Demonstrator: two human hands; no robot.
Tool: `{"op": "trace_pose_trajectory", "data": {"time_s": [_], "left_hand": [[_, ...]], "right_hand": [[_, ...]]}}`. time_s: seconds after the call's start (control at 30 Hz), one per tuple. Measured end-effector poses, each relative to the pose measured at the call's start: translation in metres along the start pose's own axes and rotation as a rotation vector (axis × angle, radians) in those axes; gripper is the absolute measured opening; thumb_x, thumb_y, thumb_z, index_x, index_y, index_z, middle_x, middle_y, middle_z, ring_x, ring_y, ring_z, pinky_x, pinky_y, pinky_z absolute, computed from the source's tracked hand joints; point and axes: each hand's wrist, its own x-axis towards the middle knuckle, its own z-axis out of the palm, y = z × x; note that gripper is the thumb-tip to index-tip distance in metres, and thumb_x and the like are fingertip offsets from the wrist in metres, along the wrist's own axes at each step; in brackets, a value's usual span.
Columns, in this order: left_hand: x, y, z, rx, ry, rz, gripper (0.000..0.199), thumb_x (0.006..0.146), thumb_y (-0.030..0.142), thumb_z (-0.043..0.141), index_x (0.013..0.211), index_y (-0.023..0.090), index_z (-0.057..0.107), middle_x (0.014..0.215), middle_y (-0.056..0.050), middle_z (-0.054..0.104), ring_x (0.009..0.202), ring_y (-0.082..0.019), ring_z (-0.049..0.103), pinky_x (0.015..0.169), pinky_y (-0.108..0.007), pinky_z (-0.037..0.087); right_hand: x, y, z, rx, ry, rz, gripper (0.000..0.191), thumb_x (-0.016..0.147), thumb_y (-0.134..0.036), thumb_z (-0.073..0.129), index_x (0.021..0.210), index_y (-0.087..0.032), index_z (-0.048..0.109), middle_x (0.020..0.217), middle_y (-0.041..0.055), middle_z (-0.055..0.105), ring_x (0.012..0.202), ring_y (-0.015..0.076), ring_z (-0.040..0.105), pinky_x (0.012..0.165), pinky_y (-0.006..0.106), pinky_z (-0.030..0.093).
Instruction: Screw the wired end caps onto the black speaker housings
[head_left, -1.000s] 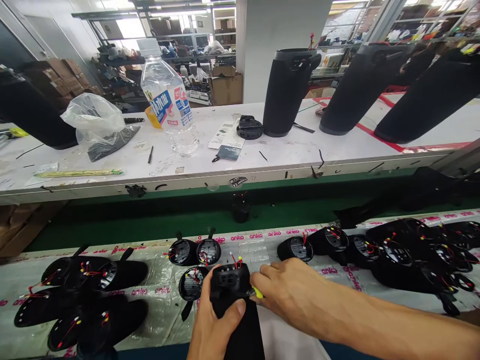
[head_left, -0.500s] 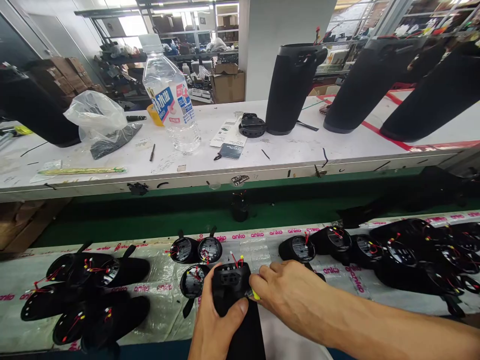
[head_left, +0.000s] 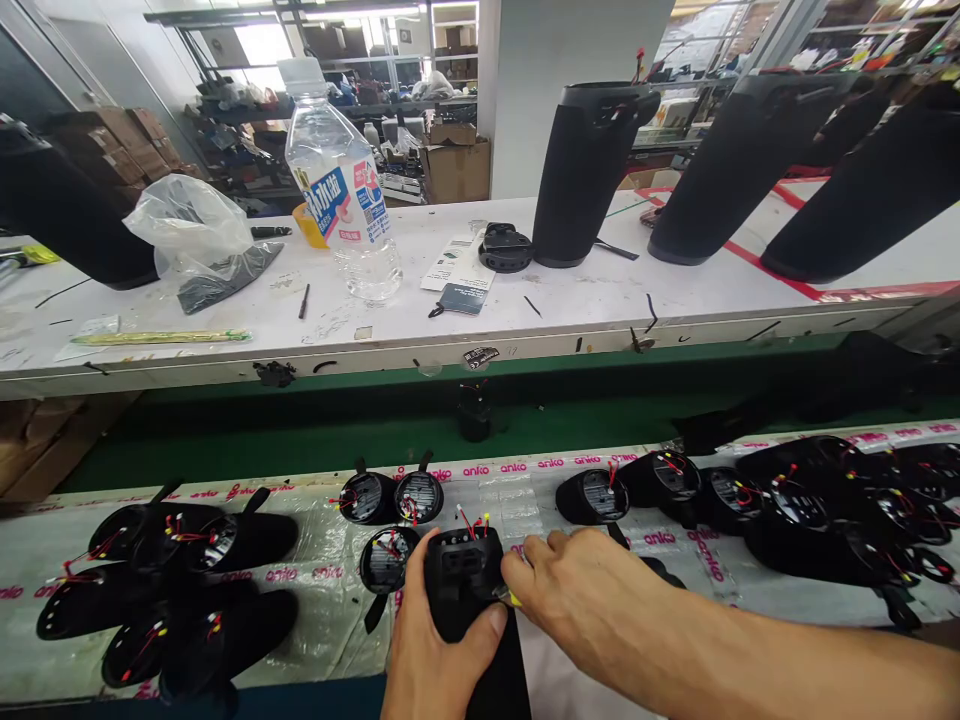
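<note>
A black speaker housing (head_left: pixel 466 570) stands tilted at the bottom centre, with red wires and small connectors at its top. My left hand (head_left: pixel 439 640) is wrapped round its left and front side, the thumb across the lower front. At its right edge, my right hand (head_left: pixel 570 585) is closed on a small tool with a yellow part (head_left: pixel 513 599); most of the tool is hidden by the fingers. Just left of the housing lies a round black unit (head_left: pixel 388 560) with red wires.
More black housings lie at left (head_left: pixel 251 545) and right (head_left: pixel 799 505) on the wrapped surface (head_left: pixel 330 620). Behind, a white bench (head_left: pixel 420 335) holds a clear bottle (head_left: pixel 341 190), a plastic bag (head_left: pixel 191 225), a black round part (head_left: pixel 504 248) and upright black housings (head_left: pixel 589 180).
The housing in my left hand has tipped slightly, showing more of its front. My right hand has shifted slightly right and down along its edge, still holding the tool.
</note>
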Motion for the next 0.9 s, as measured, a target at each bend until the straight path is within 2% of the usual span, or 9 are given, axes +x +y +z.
{"op": "trace_pose_trajectory", "data": {"time_s": [0.1,0.2,0.3,0.4,0.47,0.53,0.67,0.9], "left_hand": [[0.0,-0.001,0.0,0.091,0.05,-0.011,0.09,0.071,0.045,0.083,0.154,0.023,0.057,0.135,-0.016,0.077,0.134,-0.048,0.066,0.119,-0.064,0.041],[0.002,-0.002,-0.001,0.016,0.035,0.005,0.082,0.071,0.044,0.082,0.149,0.025,0.062,0.136,-0.013,0.077,0.137,-0.045,0.065,0.121,-0.059,0.042],[0.006,-0.004,-0.004,-0.177,-0.059,-0.03,0.081,0.074,0.05,0.082,0.147,0.023,0.06,0.139,-0.012,0.077,0.138,-0.042,0.065,0.122,-0.055,0.041],[0.007,-0.006,-0.006,-0.308,-0.074,-0.11,0.089,0.076,0.059,0.083,0.153,0.023,0.056,0.145,-0.011,0.075,0.144,-0.04,0.062,0.124,-0.05,0.041],[0.006,-0.007,-0.006,-0.329,-0.051,-0.12,0.093,0.074,0.063,0.084,0.154,0.025,0.056,0.151,-0.011,0.072,0.15,-0.039,0.057,0.125,-0.047,0.04],[0.005,-0.007,-0.006,-0.303,-0.039,-0.11,0.098,0.071,0.064,0.087,0.155,0.024,0.055,0.156,-0.011,0.069,0.154,-0.039,0.053,0.129,-0.048,0.036],[0.004,-0.003,-0.005,-0.233,-0.079,-0.086,0.111,0.069,0.067,0.089,0.161,0.024,0.047,0.16,-0.013,0.066,0.152,-0.041,0.055,0.13,-0.051,0.032],[0.005,0.004,-0.009,-0.174,-0.143,-0.029,0.101,0.074,0.059,0.086,0.16,0.023,0.045,0.151,-0.015,0.071,0.148,-0.041,0.058,0.127,-0.054,0.032]], "right_hand": [[0.003,0.004,-0.003,0.007,-0.014,0.011,0.025,0.079,-0.005,0.069,0.093,-0.022,0.057,0.086,0.004,0.06,0.067,0.0212,0.053,0.049,0.04,0.02],[0.007,0.009,-0.012,0.08,0.001,-0.028,0.02,0.09,-0.01,0.071,0.091,-0.023,0.055,0.084,0.0028,0.063,0.065,0.0201,0.056,0.048,0.04,0.018],[0.006,0.016,-0.022,0.205,0.144,0.054,0.015,0.101,-0.016,0.069,0.098,-0.022,0.055,0.083,-0.0003,0.066,0.066,0.0189,0.061,0.051,0.038,0.025],[0.001,0.026,-0.028,0.256,0.25,0.185,0.015,0.103,-0.019,0.068,0.102,-0.022,0.054,0.082,-0.0021,0.068,0.062,0.0177,0.062,0.054,0.037,0.029],[-0.002,0.03,-0.029,0.22,0.237,0.202,0.02,0.099,-0.015,0.072,0.099,-0.023,0.054,0.08,-0.0026,0.067,0.061,0.018,0.061,0.053,0.038,0.025],[-0.002,0.029,-0.029,0.186,0.197,0.16,0.026,0.095,-0.014,0.077,0.096,-0.024,0.053,0.08,-0.0027,0.066,0.061,0.0193,0.061,0.051,0.039,0.021],[0.004,0.018,-0.025,0.164,0.126,0.072,0.026,0.095,-0.018,0.079,0.095,-0.024,0.054,0.082,-0.002,0.065,0.065,0.0212,0.061,0.051,0.041,0.017],[0.013,0.012,-0.023,0.15,0.058,0.036,0.021,0.095,-0.015,0.076,0.095,-0.023,0.056,0.085,0.0001,0.065,0.069,0.0205,0.06,0.05,0.041,0.019]]}}
